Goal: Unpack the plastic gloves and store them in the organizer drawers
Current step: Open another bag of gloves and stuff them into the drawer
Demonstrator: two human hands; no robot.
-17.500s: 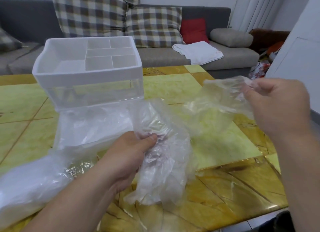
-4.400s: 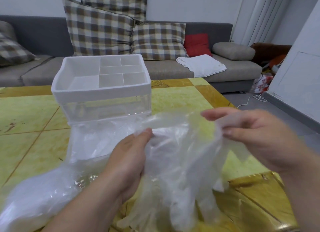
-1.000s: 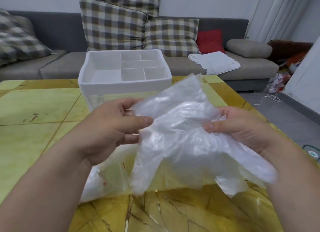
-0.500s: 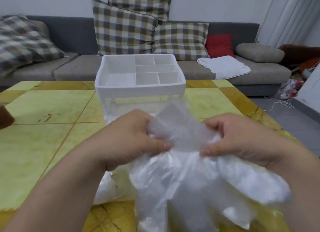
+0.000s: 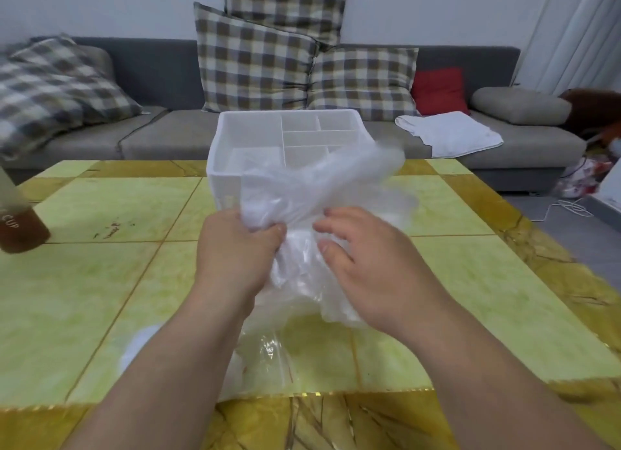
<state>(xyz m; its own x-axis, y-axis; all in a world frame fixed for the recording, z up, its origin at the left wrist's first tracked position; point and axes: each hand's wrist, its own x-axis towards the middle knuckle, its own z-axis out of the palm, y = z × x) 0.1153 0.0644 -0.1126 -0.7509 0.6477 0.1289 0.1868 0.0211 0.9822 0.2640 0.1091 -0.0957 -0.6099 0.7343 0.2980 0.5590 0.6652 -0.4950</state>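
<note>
Bunched plastic gloves (image 5: 319, 187) clenched by left hand (image 5: 235, 248); right hand (image 5: 363, 258) fingers loose, touching; cup (image 5: 20, 227) reads "CUP".

1. The tabletop (image 5: 100, 281) is a glossy surface of yellow-green marbled squares divided by thin golden lines, with a darker golden-brown marbled border along its edges.
2. A white plastic organizer box (image 5: 221, 177) with an open, partitioned top tray stands upright at the far middle.
3. A clear crinkled plastic bag (image 5: 285, 359) lies flat near the front edge.
4. A translucent cup of brown liquid (image 5: 18, 227), lettered "CUP", stands at the far left, partly cut off.
</note>
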